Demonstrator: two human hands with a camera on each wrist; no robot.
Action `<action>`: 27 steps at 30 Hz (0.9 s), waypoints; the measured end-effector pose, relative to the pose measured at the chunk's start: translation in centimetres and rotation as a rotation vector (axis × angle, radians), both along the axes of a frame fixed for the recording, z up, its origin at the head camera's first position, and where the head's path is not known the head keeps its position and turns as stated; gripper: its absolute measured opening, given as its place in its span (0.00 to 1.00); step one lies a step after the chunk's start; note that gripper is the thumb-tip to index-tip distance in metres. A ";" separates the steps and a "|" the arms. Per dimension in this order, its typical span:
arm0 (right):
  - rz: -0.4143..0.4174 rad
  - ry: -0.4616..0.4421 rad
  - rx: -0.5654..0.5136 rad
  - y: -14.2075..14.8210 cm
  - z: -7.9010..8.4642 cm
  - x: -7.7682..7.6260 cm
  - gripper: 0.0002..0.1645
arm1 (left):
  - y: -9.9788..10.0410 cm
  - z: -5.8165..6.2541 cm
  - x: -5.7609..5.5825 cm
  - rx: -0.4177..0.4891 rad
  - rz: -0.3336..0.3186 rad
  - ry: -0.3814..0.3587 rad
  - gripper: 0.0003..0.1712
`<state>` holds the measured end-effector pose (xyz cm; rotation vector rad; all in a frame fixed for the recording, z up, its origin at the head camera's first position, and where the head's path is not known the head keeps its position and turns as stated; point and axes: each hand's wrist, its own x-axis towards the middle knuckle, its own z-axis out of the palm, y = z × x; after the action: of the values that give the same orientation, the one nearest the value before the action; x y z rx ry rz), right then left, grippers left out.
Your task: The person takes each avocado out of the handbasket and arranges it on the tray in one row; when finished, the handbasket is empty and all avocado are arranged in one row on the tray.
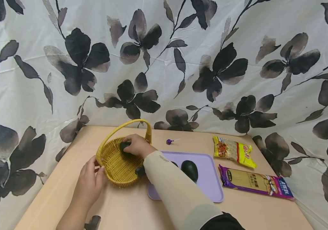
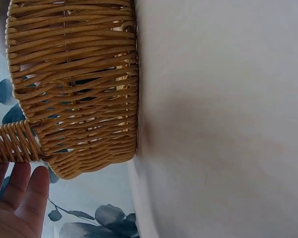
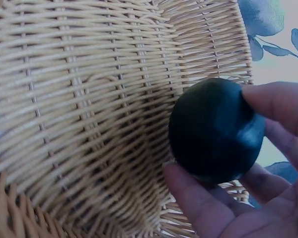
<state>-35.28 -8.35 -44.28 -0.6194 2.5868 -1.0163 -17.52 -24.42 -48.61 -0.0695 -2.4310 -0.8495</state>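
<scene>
In the head view, my right hand (image 1: 138,145) reaches into a yellow wicker basket (image 1: 115,166). It holds a dark green avocado (image 3: 216,131) between thumb and fingers, just above the woven inside of the basket in the right wrist view. At the basket's left side is my left hand (image 1: 90,179); its fairly straight fingers touch the basket by the base of the handle (image 2: 12,143). A lavender tray (image 1: 210,191) lies to the right, bearing another avocado (image 1: 189,170) and a dark thing (image 1: 175,163) mostly hidden by my right sleeve.
Behind the tray lies a small purple lollipop (image 1: 169,141). On the right side of the table (image 1: 129,210) are a yellow snack-like packet (image 1: 234,151) and a long purple packet of noodles (image 1: 256,182). A flowered cloth (image 1: 164,73) hangs behind the table.
</scene>
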 end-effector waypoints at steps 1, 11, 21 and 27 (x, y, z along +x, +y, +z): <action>0.005 0.005 -0.009 0.1 0.2 0.0 0.21 | 0.0 0.0 0.0 0.001 0.000 0.002 0.23; 0.029 0.045 -0.018 0.8 1.8 0.2 0.22 | -0.1 -0.1 -0.2 0.002 0.004 -0.007 0.22; 0.041 0.048 -0.066 2.0 2.0 0.8 0.23 | -0.1 -0.1 -0.2 -0.001 0.006 -0.012 0.23; 0.045 0.044 -0.148 3.1 2.6 1.7 0.24 | 0.0 0.1 -0.1 -0.002 0.008 -0.018 0.24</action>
<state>-33.63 -5.27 -41.68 -0.7407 2.5387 -1.2001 -17.66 -24.40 -48.55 -0.0538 -2.4473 -0.8473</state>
